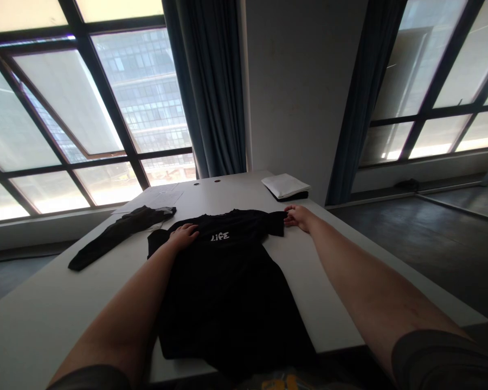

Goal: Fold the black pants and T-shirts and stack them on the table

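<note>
A black T-shirt (231,287) with white lettering lies spread on the white table, its collar toward the far side and its hem at the near edge. My left hand (184,236) rests flat on the shirt near the left shoulder, fingers stretched out. At the end of the right sleeve, my right hand (297,218) pinches the sleeve's edge between thumb and fingers.
To the left lies a dark garment (122,233) beside some thin sheets (158,196). Folded white and black cloths (286,186) are stacked at the table's (49,309) far right. Behind stand a wall, blue curtains (211,92) and windows.
</note>
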A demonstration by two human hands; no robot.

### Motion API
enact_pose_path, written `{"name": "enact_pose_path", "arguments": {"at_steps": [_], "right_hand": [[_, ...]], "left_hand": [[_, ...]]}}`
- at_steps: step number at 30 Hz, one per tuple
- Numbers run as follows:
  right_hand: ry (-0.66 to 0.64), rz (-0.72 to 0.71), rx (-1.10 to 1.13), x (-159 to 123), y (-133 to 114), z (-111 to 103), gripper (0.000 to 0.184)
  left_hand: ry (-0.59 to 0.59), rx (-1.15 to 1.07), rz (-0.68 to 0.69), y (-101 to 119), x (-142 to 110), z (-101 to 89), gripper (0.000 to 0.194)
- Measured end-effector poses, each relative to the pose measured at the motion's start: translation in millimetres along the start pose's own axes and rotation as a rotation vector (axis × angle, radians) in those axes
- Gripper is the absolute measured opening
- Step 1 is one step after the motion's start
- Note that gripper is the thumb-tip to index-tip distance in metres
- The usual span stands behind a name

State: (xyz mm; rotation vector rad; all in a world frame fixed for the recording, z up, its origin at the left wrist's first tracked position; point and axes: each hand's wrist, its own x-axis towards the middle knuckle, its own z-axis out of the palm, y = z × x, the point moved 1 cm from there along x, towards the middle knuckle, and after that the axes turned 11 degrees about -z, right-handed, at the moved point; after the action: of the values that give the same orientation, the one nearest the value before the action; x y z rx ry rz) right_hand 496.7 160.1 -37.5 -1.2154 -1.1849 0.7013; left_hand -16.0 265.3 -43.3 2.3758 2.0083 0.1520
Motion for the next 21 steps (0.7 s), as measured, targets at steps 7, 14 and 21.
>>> {"name": "enact_pose_path", "arguments": {"at_steps": [7,14,21], "right_hand": [[-0.015,-0.393,-0.473,7.5,-14.4,37.1,0.027],[-0.459,-0.435,-0.774,-5.7,7.8,99.3,0.038],[-0.605,-0.224,-1.048,3.8,20.3,81.9,0.06]], "left_hand": [[0.006,-0.006,0.013,-1.7,2.5,2.9,0.06],[0.003,-0.014,0.027,-3.4,5.2,3.8,0.061],[0.008,-0.029,0.036,-3.6,6.4,5.7,0.062]]}}
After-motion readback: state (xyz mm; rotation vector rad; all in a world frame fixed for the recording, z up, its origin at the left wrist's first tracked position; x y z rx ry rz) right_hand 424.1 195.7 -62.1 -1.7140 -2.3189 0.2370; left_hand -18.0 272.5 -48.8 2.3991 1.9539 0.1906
